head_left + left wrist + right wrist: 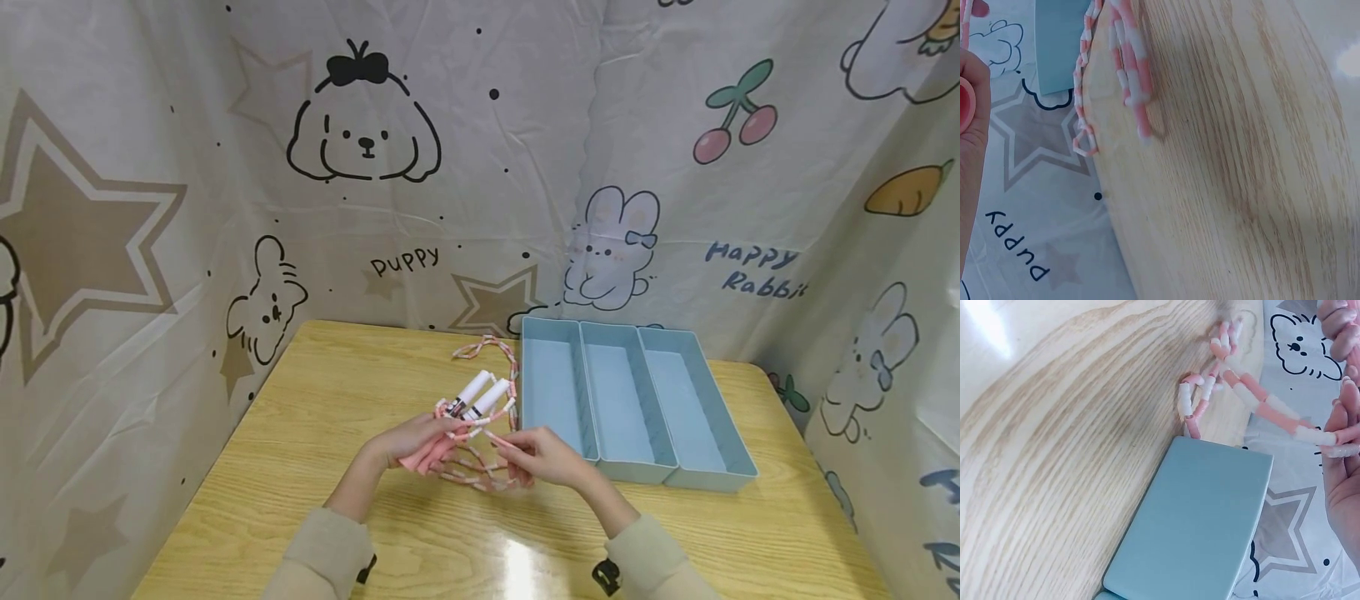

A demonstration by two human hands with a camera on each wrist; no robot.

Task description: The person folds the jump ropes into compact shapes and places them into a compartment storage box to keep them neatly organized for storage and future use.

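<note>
A beaded jump rope in pink and white segments (512, 371) is partly gathered between the hands and partly lying on the table. My left hand (412, 440) grips its two handles together, their white ends (474, 390) pointing up and away and their pink parts in the palm. In the left wrist view, the round pink end of a handle (965, 105) shows at the hand. To the right, my right hand (549, 456) pinches a strand of the rope close to the handles. The right wrist view shows a doubled beaded length (1279, 415) running from the right fingers (1337, 425).
A light blue tray with three long compartments (708, 482) stands just right of the hands, at the back of the wooden table (300, 392). Part of the rope lies along its left wall. A printed cloth (480, 167) hangs behind and at both sides.
</note>
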